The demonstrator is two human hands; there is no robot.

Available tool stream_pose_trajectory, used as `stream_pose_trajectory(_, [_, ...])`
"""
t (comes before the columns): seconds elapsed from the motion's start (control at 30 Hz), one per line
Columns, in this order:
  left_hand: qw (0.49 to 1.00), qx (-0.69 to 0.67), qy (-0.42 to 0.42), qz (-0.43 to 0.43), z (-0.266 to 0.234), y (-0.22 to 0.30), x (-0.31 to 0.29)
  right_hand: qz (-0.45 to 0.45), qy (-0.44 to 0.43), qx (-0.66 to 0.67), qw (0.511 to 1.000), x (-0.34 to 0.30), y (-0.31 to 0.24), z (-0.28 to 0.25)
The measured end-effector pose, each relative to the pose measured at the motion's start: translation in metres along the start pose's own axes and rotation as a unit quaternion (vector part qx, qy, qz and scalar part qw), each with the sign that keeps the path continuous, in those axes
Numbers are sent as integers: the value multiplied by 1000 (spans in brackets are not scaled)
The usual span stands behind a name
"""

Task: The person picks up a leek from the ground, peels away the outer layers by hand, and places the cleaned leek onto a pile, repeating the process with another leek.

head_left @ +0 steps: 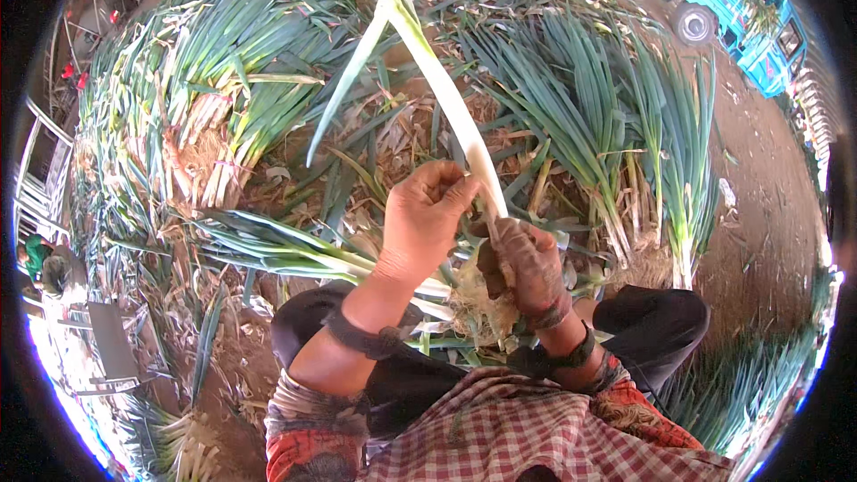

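A long green onion point(446, 94) slants up and away in front of me, its white shank toward me and its split green leaves at the top. My right hand point(527, 268), in a dark, dirty glove, is closed around its root end. Bare and pinched, my left hand point(430, 214) has its thumb and forefinger against the shank, just above the right hand. Whether a strip of skin is between those fingertips is hard to see. Below the hands, between my knees, more green onions point(312, 252) lie with their pale, tangled roots point(482, 305) near my right wrist.
Bundled green onions point(210, 54) are heaped at the far left, and another bunch point(580, 116) lies at the right. Dry peeled leaves point(393, 129) litter the ground between. A blue truck point(723, 9) stands at the far right. More onions point(741, 393) lie near right.
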State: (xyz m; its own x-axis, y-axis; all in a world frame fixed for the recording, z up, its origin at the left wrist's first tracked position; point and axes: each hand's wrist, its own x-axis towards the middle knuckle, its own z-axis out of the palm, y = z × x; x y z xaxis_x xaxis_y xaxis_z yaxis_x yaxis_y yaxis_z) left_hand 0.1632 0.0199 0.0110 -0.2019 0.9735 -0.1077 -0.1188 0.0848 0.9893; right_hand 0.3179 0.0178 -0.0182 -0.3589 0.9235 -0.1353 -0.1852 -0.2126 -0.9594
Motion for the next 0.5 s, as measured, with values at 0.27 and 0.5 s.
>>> stream_pose_trajectory(0.27, [938, 15, -342, 47, -22, 5, -26, 9, 51, -104, 993, 9, -22, -7])
stream_pose_trajectory(0.5, [980, -125, -154, 25, -13, 12, 11, -66, 6, -24, 998, 3, 7, -11])
